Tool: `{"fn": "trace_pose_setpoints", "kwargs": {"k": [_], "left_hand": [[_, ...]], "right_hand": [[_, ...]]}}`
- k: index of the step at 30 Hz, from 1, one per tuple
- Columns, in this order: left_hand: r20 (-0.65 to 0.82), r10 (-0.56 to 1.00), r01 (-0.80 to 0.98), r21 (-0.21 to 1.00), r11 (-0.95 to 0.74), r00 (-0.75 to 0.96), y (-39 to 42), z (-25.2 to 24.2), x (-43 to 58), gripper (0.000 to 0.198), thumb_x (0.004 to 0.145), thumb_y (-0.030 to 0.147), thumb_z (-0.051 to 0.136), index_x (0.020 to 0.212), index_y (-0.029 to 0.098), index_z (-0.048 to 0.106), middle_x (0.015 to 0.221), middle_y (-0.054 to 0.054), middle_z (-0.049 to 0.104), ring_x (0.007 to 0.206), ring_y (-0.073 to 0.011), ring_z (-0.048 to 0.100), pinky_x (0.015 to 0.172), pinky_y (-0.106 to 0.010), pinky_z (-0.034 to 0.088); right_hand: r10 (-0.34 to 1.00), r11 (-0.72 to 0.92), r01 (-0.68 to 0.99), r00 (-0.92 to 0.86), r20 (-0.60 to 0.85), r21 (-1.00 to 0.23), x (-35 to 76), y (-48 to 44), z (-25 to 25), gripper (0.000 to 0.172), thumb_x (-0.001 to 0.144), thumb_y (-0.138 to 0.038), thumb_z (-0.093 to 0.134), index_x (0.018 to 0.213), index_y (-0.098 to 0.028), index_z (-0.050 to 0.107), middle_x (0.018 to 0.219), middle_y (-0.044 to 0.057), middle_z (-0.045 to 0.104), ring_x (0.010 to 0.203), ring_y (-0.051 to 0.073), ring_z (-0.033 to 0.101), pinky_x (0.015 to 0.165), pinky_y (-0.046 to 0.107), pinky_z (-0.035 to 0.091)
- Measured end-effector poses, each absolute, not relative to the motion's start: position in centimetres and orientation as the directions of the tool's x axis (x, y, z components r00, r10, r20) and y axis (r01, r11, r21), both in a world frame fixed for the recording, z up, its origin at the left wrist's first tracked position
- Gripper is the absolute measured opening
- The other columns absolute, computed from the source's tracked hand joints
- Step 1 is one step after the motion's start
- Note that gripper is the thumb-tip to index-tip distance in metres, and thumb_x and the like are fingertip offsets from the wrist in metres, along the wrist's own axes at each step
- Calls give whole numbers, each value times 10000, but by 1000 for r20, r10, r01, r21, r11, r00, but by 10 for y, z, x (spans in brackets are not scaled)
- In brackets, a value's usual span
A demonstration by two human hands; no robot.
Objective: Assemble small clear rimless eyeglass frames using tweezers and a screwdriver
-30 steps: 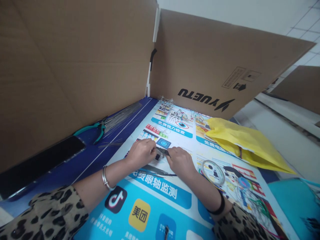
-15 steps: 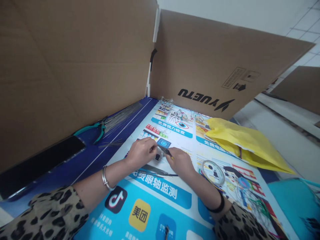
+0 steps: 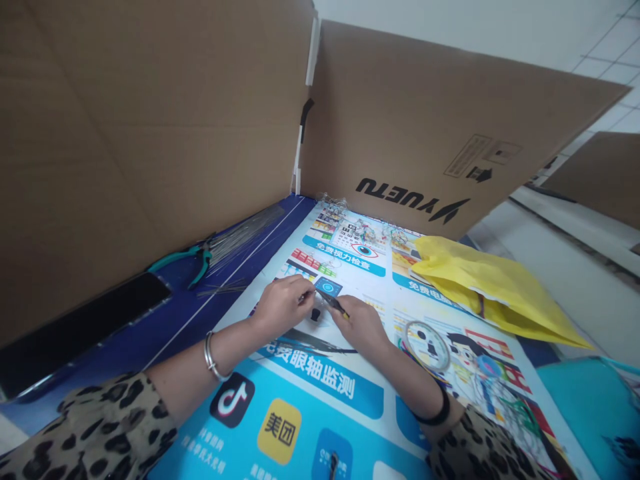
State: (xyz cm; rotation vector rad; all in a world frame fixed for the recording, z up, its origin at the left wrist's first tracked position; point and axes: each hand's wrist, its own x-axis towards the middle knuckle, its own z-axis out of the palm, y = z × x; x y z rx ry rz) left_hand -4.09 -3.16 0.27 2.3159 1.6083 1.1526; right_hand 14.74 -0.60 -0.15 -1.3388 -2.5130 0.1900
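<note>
My right hand (image 3: 361, 325) is closed around a pair of pliers (image 3: 331, 301) with dark, narrow jaws and a bit of yellow at the handle. The jaws point left and reach the fingertips of my left hand (image 3: 285, 303). Those fingers are pinched together on something small and thin, too little to make out. Both hands are just above a printed poster sheet (image 3: 300, 427), near its middle. Several thin dark strands (image 3: 320, 343) lie on the sheet below the hands.
Cardboard panels (image 3: 400, 120) stand at the left and back. Teal-handled pliers (image 3: 200, 257), a bundle of thin wires (image 3: 245, 233) and a black phone-like slab (image 3: 85, 327) lie left. Right are a yellow pouch (image 3: 490, 283), a tape roll (image 3: 411, 330), tangled coloured wires (image 3: 510, 407) and a teal bag (image 3: 585, 400).
Hardly anything differs. The pliers' jaws have shifted very slightly at my left fingertips; both hands stay in the same place.
</note>
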Motion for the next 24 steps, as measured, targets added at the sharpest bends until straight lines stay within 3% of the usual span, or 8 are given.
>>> {"fn": "trace_pose_setpoints", "kwargs": {"k": [9, 15, 24], "left_hand": [[525, 841, 786, 461, -411, 132, -32, 4, -39, 96, 707, 100, 496, 680, 176, 547, 698, 6, 594, 663, -113, 539, 623, -224, 400], [542, 829, 816, 411, -407, 140, -32, 3, -39, 98, 699, 101, 490, 660, 174, 543, 670, 2, 590, 640, -118, 541, 624, -232, 408], [556, 816, 853, 338, -397, 160, -31, 2, -39, 101, 692, 104, 481, 659, 170, 550, 662, -16, 604, 641, -143, 563, 626, -254, 422]], "right_hand": [[803, 593, 781, -553, 223, -198, 147, -7, -5, 239, 860, -332, 418, 919, -175, 588, 866, 60, 630, 843, 171, 556, 727, 252, 394], [782, 599, 798, -564, 267, -68, 146, -10, -3, 197, 844, -292, 437, 872, -167, 586, 842, 74, 616, 827, 185, 536, 724, 272, 384], [812, 557, 831, -549, 196, 22, 143, -16, 7, 170, 840, -261, 425, 863, -173, 569, 846, 68, 615, 803, 182, 540, 684, 274, 367]]}}
